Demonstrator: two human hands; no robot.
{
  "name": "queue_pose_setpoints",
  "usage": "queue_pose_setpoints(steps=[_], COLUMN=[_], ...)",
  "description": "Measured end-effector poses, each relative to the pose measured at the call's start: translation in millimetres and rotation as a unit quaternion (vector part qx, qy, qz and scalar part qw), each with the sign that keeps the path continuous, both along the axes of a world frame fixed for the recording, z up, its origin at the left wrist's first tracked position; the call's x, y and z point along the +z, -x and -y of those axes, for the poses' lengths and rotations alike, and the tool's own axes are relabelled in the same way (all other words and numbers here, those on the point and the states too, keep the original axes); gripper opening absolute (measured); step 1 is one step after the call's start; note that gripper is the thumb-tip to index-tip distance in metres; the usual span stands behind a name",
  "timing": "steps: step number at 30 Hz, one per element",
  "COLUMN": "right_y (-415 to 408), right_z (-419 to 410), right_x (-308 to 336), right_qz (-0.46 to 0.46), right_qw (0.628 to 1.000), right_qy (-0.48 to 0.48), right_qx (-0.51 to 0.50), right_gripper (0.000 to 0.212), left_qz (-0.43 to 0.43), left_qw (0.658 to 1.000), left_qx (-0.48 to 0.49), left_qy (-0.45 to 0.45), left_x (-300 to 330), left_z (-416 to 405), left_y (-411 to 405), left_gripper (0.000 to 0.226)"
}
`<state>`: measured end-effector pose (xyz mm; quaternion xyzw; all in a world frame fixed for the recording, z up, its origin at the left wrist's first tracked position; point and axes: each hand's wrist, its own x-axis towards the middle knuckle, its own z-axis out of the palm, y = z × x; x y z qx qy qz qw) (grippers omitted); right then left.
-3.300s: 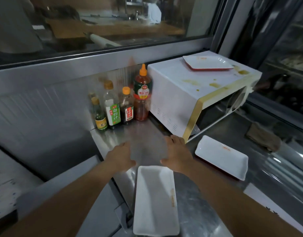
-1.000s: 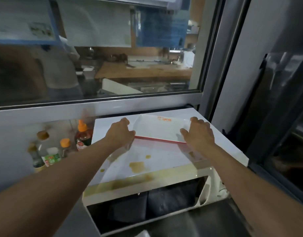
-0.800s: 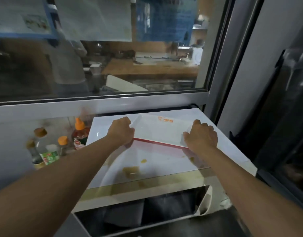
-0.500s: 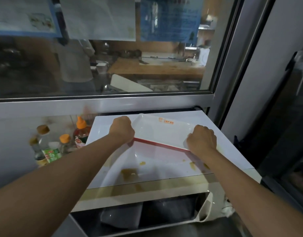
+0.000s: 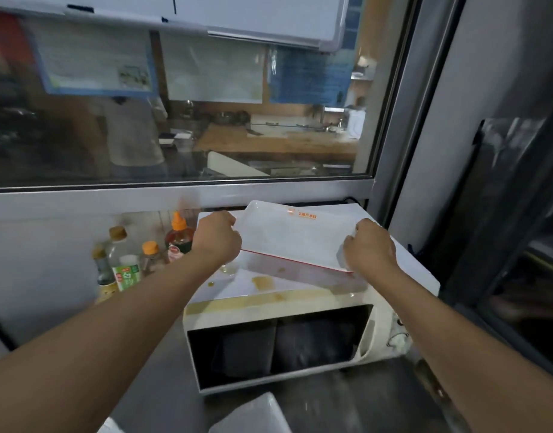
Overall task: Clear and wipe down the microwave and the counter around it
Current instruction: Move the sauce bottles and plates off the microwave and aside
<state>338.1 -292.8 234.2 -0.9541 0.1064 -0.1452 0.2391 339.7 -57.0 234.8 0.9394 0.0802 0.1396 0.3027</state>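
White tray (image 5: 297, 237) now lifted off stained microwave (image 5: 287, 310), left hand (image 5: 217, 239) and right hand (image 5: 370, 248) fingers curled gripping its ends

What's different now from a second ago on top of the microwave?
Both hands, left and right, went from resting on the white tray to gripping its ends and tilting its near edge up off the microwave. The brown stains and sauce bottles stayed put.
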Motion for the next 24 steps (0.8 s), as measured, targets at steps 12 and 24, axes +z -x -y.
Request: queue_pose_setpoints(steps=[12,24], right_y=[177.3,268.9], right_z=[-33.8,-55.8], right_x=[-40.7,-151.3], right_qz=[-0.05,-0.133], right_qw=[0.995,0.984], right_qy=[-0.022,-0.063], right_qx=[-0.086,-0.103], right_gripper=[0.028,0.028], left_qz=[-0.013,-0.107], left_qw=[0.994,0.987], left_qx=[-0.074,-0.087], left_qy=[0.079,0.077], left_x=[-55.4,-161.0], left_z=[-38.1,-49.4], left_y=[147.6,196.3], left_gripper=[0.03,0.035])
